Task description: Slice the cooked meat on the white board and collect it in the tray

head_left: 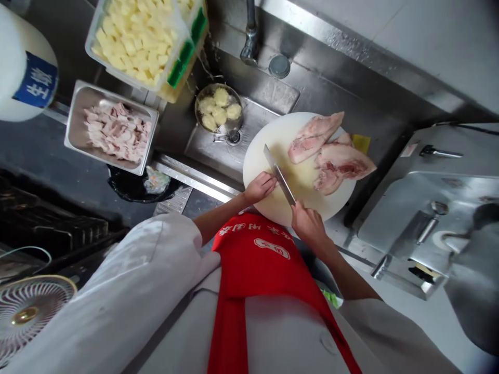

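Note:
A round white cutting board [268, 137] lies over the sink's right part. My right hand [307, 223] is wrapped round the handle of a long knife [281, 177], whose blade slants up to the left above the board. Beside the blade, at the board's left edge, my left hand [260, 187] has its fingers bent together; whatever may be under the fingertips is too small to make out. Pieces of raw meat with pale skin rest on the board's right half, one [314, 137] towards the back and another [345, 161] at the right edge.
Left of the board, a round strainer of peeled potatoes [219, 110] sits in the sink [212, 153]. A metal tray of sliced meat [117, 132] and a tub of yellow chunks [136, 41] stand further left. A faucet [249, 47] is behind; another basin [390, 223] is at right.

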Motion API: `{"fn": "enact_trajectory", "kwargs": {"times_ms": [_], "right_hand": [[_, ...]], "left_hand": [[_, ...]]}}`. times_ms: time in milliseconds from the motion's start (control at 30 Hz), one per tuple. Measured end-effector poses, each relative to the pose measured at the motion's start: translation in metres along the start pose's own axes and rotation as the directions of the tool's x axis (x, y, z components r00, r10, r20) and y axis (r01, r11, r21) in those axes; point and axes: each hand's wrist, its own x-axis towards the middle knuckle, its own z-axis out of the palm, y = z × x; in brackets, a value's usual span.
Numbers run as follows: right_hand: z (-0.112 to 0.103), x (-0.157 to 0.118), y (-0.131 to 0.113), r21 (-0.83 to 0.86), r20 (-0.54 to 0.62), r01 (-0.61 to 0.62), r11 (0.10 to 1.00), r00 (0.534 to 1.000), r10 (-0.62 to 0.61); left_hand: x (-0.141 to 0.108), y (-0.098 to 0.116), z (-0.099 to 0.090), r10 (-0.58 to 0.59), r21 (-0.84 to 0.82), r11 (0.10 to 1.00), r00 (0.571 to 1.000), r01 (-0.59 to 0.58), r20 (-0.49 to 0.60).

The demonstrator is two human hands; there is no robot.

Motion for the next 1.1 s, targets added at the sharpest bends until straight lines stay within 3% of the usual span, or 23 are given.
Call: {"fn": "enact_trajectory", "kwargs": {"times_ms": [100, 167, 333, 400, 533, 667, 767, 900, 967, 1100], "right_hand": [[0.007, -0.022, 0.004, -0.047, 0.041, -0.012, 0.999, 0.999, 0.014], [0.008, -0.018, 0.001, -0.052, 0.035, -0.021, 0.998, 0.999, 0.023], [-0.003, 0.047, -0.023, 0.008, -0.086, 0.006, 1.0, 0.996, -0.005], [-0.011, 0.06, -0.024, 0.024, -0.115, 0.019, 1.0, 0.993, -0.016], [-0.019, 0.027, -0.005, -0.023, -0.084, 0.018, 1.0, 0.996, -0.02], [-0.014, -0.006, 0.007, -0.069, 0.014, 0.001, 0.998, 1.0, 0.0], [-0.01, 0.018, -0.011, -0.049, 0.007, -0.012, 0.999, 1.0, 0.012], [-0.017, 0.065, -0.032, -0.016, -0.112, 0.035, 0.999, 0.993, -0.037], [-0.023, 0.063, -0.027, -0.014, -0.13, 0.044, 0.999, 0.991, -0.046], [-0.024, 0.023, -0.002, -0.062, -0.029, 0.028, 0.998, 0.999, -0.03]], "left_hand": [[0.001, 0.001, 0.0, 0.03, -0.013, 0.999, 1.0, -0.03, -0.007], [0.001, 0.0, 0.0, 0.047, -0.009, 0.999, 0.999, -0.047, -0.003], [-0.002, -0.004, 0.0, 0.071, -0.031, 0.997, 0.997, -0.072, -0.014], [-0.003, -0.004, 0.001, 0.088, -0.013, 0.996, 0.996, -0.089, -0.033], [-0.003, -0.005, 0.004, 0.115, 0.055, 0.992, 0.993, -0.113, -0.04], [-0.002, -0.006, 0.006, 0.097, 0.065, 0.993, 0.995, -0.096, -0.017], [-0.003, -0.006, 0.004, 0.102, 0.062, 0.993, 0.995, -0.101, -0.01], [-0.004, -0.005, 0.001, 0.141, 0.062, 0.988, 0.989, -0.138, -0.034], [-0.004, -0.005, 0.001, 0.139, 0.055, 0.989, 0.989, -0.137, -0.041], [-0.004, -0.005, 0.005, 0.11, 0.052, 0.993, 0.994, -0.109, -0.024]]}}
